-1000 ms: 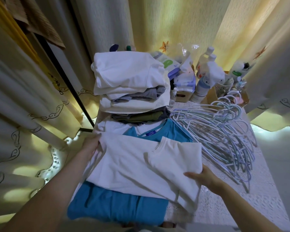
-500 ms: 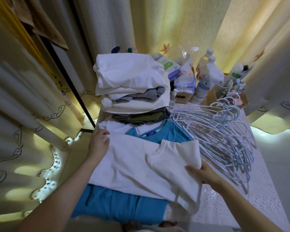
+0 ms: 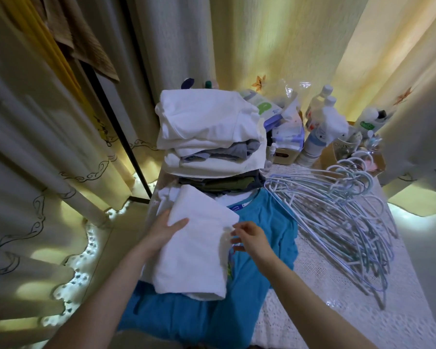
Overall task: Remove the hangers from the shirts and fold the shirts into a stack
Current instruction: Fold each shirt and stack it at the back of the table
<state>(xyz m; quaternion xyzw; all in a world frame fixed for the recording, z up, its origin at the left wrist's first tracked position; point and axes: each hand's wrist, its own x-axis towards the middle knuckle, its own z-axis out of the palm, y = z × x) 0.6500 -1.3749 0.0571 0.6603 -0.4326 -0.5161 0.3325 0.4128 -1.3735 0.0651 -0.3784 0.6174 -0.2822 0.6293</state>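
I am seeing matt, soft cloth in the white shirt [image 3: 194, 250] at centre frame and smooth knit in the blue shirt [image 3: 269, 222]. The hangers [image 3: 337, 215] at right are showing a slick plastic sheen, and the lace tablecloth [image 3: 300, 311] at lower right is looking rough.

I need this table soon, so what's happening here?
A person is folding laundry. The left hand grips a folded white shirt by its left edge; the right hand is at its right edge, grip unclear. It lies on a blue shirt. A stack of folded shirts stands behind, with empty hangers piled to the right.
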